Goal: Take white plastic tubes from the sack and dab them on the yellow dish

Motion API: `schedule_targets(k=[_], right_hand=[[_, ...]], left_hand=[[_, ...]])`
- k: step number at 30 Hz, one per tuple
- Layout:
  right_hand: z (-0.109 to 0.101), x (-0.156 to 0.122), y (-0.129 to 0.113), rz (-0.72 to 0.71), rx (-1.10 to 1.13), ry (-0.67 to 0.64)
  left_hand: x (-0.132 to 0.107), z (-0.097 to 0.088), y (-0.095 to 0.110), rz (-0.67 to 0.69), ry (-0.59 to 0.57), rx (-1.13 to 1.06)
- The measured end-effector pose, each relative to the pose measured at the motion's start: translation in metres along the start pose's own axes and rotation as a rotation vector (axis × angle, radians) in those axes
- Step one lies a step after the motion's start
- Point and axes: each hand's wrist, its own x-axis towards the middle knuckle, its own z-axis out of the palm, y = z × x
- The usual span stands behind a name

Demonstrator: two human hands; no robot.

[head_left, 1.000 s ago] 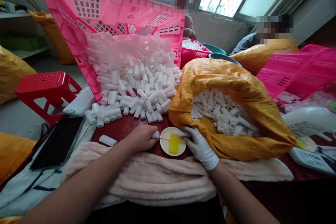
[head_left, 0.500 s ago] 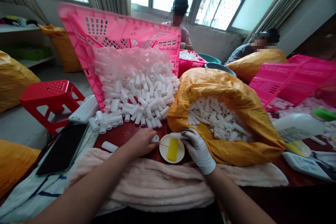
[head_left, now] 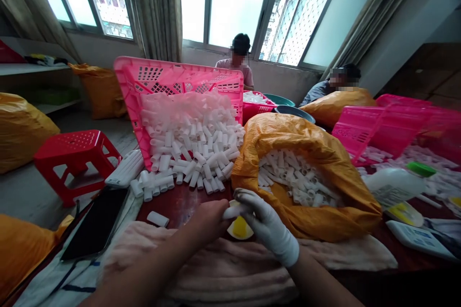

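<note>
My left hand [head_left: 212, 217], bare, is closed at the left end of a short white plastic tube [head_left: 233, 212]. On the tube's other end are the fingers of my right hand [head_left: 268, 223], which wears a white glove with dark, stained fingertips. Whether one tube or two meet between the hands is hidden by the fingers. Just below the tube lies a small white dish [head_left: 239, 237] with a yellow pad [head_left: 239, 226] in it, partly covered by my hands. A loose white tube [head_left: 157, 219] rests on the dark red tabletop to the left.
A tilted pink crate [head_left: 133, 100] spills many white tubes [head_left: 201, 153] onto the table. At right stands an open orange sack [head_left: 302, 129] of tubes. A phone [head_left: 95, 223], a pinkish towel [head_left: 173, 268] and a white bottle [head_left: 392, 184] lie around. Two people sit beyond.
My hands have come together over the dish, and the tube now bridges them. Earlier each held a tube apart, with a thin stick at my left hand. The camera view has tilted up.
</note>
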Motion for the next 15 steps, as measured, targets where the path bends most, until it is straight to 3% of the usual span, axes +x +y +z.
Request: schedule_targets(k=[4, 7, 10, 13, 15], right_hand=[[0.016, 0.002, 0.004, 0.321, -0.037, 0.09], [0.026, -0.001, 0.004, 0.27, -0.04, 0.115], [0.028, -0.007, -0.002, 0.14, -0.091, 0.047], [0.012, -0.027, -0.01, 0.12, -0.155, -0.047], [-0.011, -0.059, -0.011, 0.219, -0.211, -0.021]], left_hand=[[-0.003, -0.003, 0.013, -0.118, 0.001, 0.178], [-0.006, -0.004, 0.017, -0.15, -0.083, 0.051], [-0.011, -0.004, 0.021, -0.089, -0.221, -0.253], [-0.019, -0.01, 0.027, -0.032, -0.369, -0.433], [-0.027, -0.021, 0.026, -0.001, -0.383, -0.369]])
